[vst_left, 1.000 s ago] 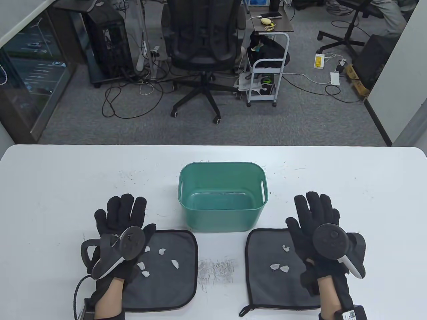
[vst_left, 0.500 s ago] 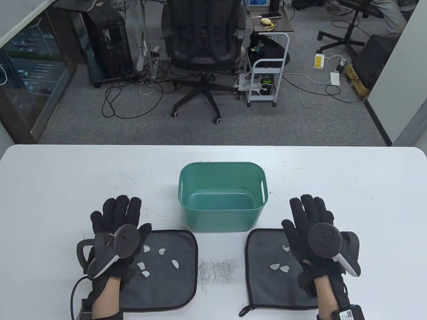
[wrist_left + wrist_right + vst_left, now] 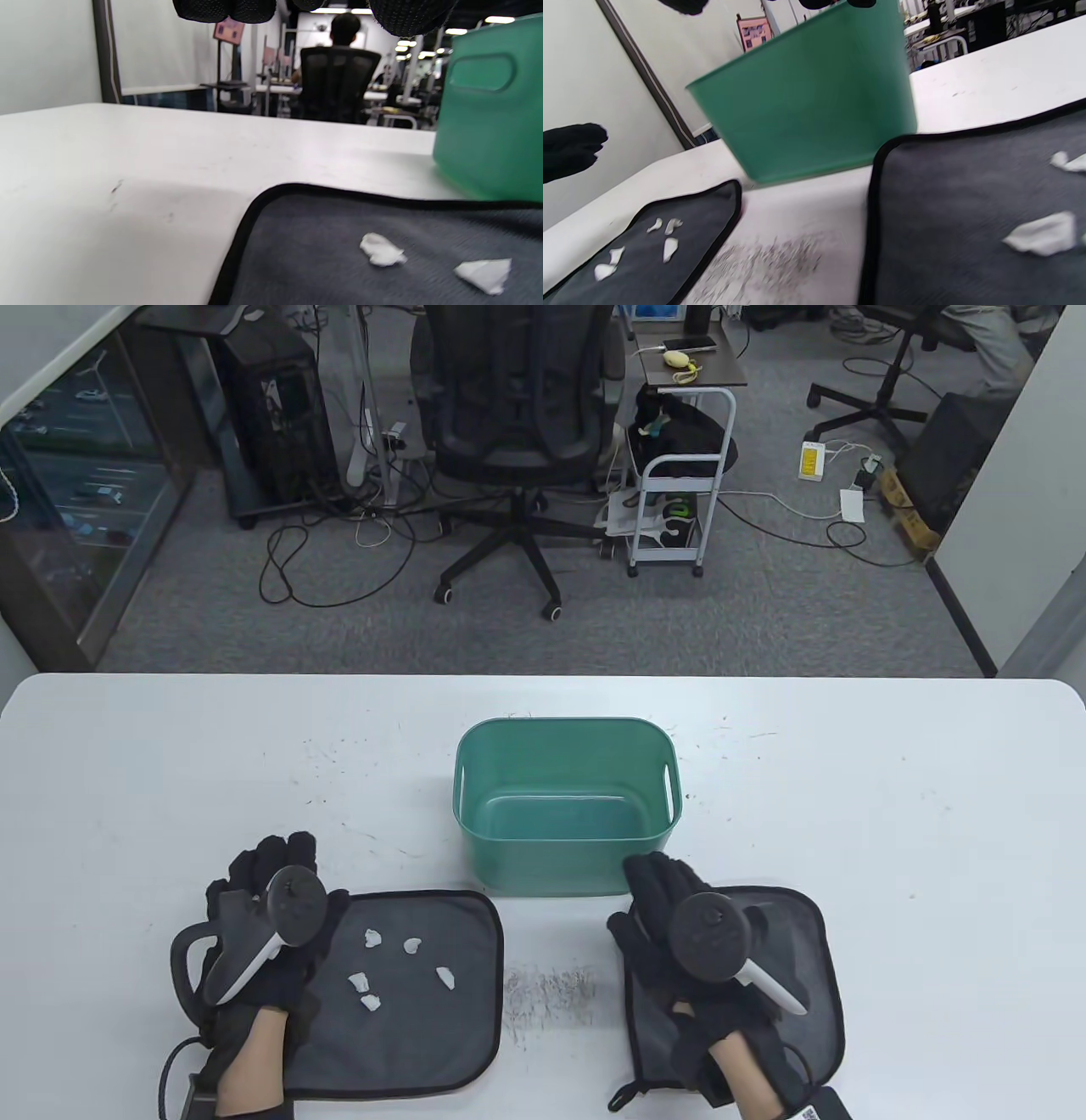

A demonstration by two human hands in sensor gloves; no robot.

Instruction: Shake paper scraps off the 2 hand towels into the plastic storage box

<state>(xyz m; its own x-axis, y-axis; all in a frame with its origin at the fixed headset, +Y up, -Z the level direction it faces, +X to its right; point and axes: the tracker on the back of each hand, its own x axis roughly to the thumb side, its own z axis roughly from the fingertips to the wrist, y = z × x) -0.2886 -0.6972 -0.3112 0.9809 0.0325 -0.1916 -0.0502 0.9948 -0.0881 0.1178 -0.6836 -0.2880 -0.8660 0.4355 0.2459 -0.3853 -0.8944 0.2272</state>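
Note:
Two grey hand towels with black edging lie flat near the table's front edge, either side of a green plastic box [image 3: 564,725]. The left towel [image 3: 441,1035] carries several white paper scraps [image 3: 411,945]. My left hand [image 3: 271,869] hovers over its far left corner with fingers loosely bent and holds nothing; the left wrist view shows that corner [image 3: 271,199] flat, with scraps [image 3: 379,250] on it. My right hand [image 3: 649,899] is over the right towel's [image 3: 806,984] far left corner, fingers spread, and hides its scraps. In the right wrist view those scraps [image 3: 1039,235] lie on the flat towel [image 3: 946,212].
The box [image 3: 806,106] stands just beyond the towels' inner corners and looks empty. Grey scribble marks [image 3: 547,988] cover the table between the towels. An office chair [image 3: 517,415] and a small cart [image 3: 679,500] stand on the floor past the table's far edge.
Both hands drew back toward the front edge. The right hand swung left, from the right side of its towel to the far left corner. The left hand's fingers bent.

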